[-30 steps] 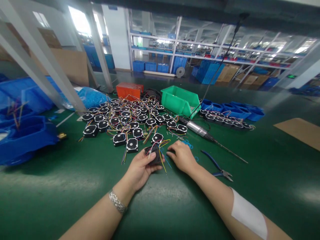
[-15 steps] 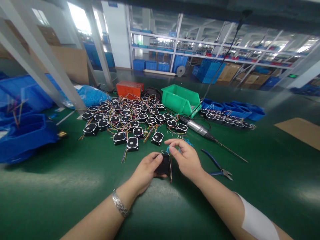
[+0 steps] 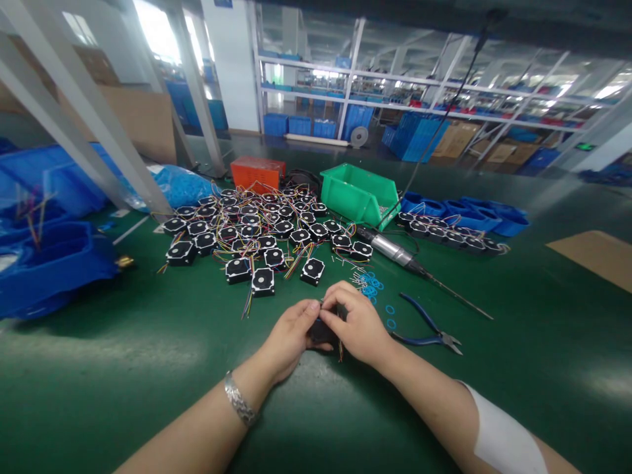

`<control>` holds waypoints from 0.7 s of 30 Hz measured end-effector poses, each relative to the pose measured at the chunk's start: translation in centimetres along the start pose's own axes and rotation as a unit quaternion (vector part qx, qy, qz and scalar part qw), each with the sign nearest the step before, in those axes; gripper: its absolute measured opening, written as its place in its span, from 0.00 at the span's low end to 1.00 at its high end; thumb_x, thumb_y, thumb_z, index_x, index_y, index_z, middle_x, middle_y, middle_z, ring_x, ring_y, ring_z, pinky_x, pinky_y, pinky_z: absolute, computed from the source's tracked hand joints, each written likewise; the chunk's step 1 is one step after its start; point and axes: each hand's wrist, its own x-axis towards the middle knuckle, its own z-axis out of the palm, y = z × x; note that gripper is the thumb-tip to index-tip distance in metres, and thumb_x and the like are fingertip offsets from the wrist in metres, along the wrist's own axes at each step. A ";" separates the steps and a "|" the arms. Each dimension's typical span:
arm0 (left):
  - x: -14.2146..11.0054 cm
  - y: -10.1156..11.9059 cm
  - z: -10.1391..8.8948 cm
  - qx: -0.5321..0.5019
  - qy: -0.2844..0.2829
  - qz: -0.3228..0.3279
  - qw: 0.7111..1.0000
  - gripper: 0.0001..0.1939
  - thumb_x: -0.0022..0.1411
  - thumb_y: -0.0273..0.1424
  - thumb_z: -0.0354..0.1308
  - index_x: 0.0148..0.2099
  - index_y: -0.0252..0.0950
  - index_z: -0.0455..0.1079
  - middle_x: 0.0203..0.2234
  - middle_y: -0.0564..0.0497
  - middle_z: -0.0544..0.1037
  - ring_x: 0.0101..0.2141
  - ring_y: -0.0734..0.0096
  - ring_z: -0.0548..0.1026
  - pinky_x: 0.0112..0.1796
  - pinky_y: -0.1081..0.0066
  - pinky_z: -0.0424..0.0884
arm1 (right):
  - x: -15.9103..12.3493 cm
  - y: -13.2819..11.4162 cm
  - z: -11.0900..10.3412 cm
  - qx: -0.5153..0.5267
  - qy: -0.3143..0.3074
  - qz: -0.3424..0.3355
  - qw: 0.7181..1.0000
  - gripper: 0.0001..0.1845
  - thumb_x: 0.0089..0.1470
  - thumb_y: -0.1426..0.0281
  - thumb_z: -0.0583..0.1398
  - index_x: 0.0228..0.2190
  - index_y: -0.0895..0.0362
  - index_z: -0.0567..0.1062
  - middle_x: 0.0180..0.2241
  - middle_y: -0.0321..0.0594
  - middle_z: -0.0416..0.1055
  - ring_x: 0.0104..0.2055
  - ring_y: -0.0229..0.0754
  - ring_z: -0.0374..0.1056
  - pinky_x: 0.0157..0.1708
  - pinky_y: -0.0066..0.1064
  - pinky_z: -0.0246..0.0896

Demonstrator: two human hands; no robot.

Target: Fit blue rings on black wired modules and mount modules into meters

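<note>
A small black motor [image 3: 323, 331] with thin coloured wires is gripped in my left hand [image 3: 292, 337], thumb on top and fingers beneath. Against the motor's upper edge, my right hand [image 3: 356, 322] pinches with thumb and fingertips close to my left thumb. What lies in that pinch is hidden, and the right hand covers much of the motor. Several light-blue rings [image 3: 369, 289] and small pale pins [image 3: 356, 279] lie just beyond the right hand. Blue-handled cutters [image 3: 434, 337] rest on the green table to its right, jaws pointing right.
Many black-and-white motors [image 3: 263, 282] with tangled wires spread over the table ahead. Behind them stand an orange box [image 3: 257, 175] and a green bin [image 3: 355, 197]. An electric screwdriver [image 3: 395, 251] with a long bit lies right. Blue bins [image 3: 54, 270] sit left.
My right hand has come down and left onto the motor's upper edge. A blue ring showed at its fingertips before and is now out of sight. The left hand keeps its hold.
</note>
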 end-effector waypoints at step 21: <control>0.3 1.0 -0.4 -0.001 0.062 -0.001 0.998 0.14 0.49 0.36 0.57 0.33 0.30 0.63 0.24 0.47 0.74 0.25 0.69 0.73 0.23 0.72 0.67 | 3.5 6.9 -4.1 -0.425 -0.104 0.027 0.899 0.14 0.46 0.75 0.55 0.37 0.59 0.70 0.40 0.42 0.65 0.44 0.43 0.58 0.43 0.32 0.52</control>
